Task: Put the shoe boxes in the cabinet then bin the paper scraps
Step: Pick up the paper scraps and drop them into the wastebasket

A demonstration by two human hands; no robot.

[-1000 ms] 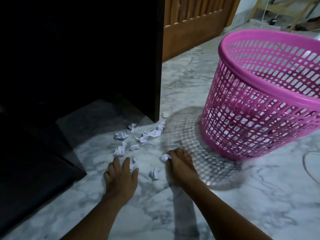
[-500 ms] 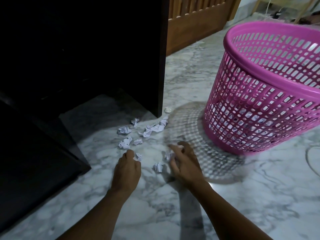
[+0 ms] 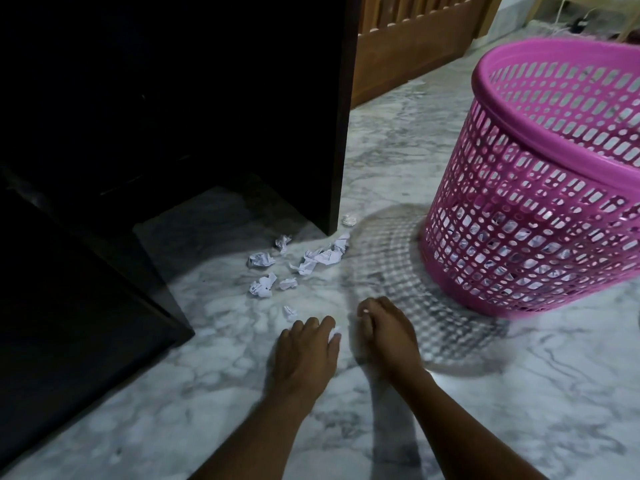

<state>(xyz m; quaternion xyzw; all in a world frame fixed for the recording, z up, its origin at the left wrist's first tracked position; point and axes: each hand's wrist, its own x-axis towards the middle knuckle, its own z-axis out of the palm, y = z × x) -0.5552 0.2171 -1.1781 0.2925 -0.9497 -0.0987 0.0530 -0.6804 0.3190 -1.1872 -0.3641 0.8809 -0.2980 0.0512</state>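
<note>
Several crumpled white paper scraps (image 3: 261,260) lie on the marble floor in front of the dark cabinet (image 3: 173,98). One small scrap (image 3: 290,311) sits just beyond my left hand. My left hand (image 3: 306,351) is low on the floor, its fingers curled over a white scrap that peeks out at the fingertips. Close beside it, my right hand (image 3: 388,336) is curled into a fist with a bit of white paper showing at the knuckles. The pink plastic basket (image 3: 540,109) stands to the right and has scraps inside. No shoe box shows in the dark cabinet.
The cabinet's dark open door (image 3: 69,323) juts out across the floor at lower left. A wooden slatted door (image 3: 415,46) stands behind. Another scrap (image 3: 349,220) lies by the cabinet's corner, near the basket's shadow.
My left hand slid right onto the scrap that lay between the hands. My right hand closed round its scrap and pulled back a little. The view shifted slightly.
</note>
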